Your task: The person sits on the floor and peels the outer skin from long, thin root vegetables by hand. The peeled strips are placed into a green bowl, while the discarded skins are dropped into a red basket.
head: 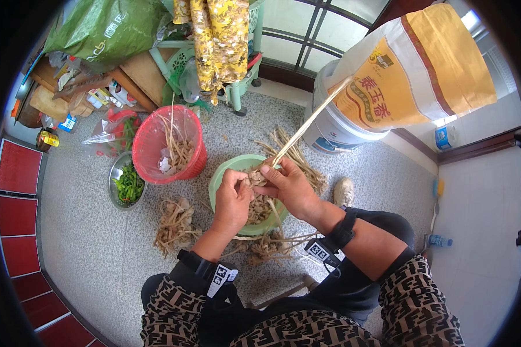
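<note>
Over a light green plastic basin (215,182), my right hand (295,191) grips a dried garlic bulb (257,177) at the base of its stalk. The long pale stalk (310,119) runs up to the right, past the hand. My left hand (232,201) pinches the bulb's other side with thumb and fingers. Papery garlic pieces and skins (258,210) lie in the basin below both hands; my fingers hide part of the bulb. Whole garlic bulbs (176,223) with dry roots are heaped on the floor left of the basin, and more garlic (269,249) lies just in front of me.
A red plastic bin (169,169) holding stalks stands behind left, beside a metal bowl of green peppers (129,184). Cut stalks (301,167) lie right of the basin. A white bucket (325,134) with a printed sack (382,82) stands back right. My shoe (344,192) is nearby.
</note>
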Motion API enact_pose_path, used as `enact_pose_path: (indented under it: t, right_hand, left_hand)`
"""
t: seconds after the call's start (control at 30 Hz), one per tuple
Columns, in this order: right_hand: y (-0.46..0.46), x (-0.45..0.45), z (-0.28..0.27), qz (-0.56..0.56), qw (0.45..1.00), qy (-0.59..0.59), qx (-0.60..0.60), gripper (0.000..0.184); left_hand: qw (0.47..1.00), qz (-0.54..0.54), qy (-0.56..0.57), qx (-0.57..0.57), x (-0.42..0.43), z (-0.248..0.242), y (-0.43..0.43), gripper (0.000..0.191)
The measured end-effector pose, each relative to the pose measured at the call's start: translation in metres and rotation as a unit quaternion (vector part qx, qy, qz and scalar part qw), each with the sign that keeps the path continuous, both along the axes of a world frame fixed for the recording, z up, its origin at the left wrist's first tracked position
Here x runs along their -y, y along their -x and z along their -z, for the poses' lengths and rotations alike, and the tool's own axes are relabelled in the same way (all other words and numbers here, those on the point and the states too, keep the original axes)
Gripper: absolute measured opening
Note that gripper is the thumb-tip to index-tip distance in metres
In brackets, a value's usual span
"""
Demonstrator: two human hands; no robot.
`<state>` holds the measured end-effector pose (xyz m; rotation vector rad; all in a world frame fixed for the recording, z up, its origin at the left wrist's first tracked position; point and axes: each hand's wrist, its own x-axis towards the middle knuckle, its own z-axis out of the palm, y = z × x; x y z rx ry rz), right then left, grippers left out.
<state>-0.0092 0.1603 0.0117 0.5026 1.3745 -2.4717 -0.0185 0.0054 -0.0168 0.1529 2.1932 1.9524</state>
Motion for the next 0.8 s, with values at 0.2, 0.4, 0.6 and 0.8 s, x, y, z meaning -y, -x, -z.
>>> enact_pose_path:
  t: [0.2,0.4,0.6,0.8]
  right_hand:
    - [0.006,-0.002,0.008,-0.005,0.998,0.053,0.032,0.020]
    - [0.016,-0.009,0.006,-0.026,0.999,0.005,0.040,0.018]
    - [0.020,-0.001,0.009,-0.099,0.992,-0.065,0.037,0.022]
    - [0.027,-0.001,0.015,-0.101,0.993,-0.019,0.061,0.024]
  left_hand:
    - [0.966,0.005,-0.181,0.185,0.009,0.000,0.015,0.002]
    - [0.953,-0.004,-0.234,0.190,0.040,0.013,0.041,0.001]
    - [0.978,-0.206,-0.003,0.045,0.104,0.041,0.100,0.010]
    - [0.883,-0.106,0.418,-0.184,0.139,0.057,0.114,0.030]
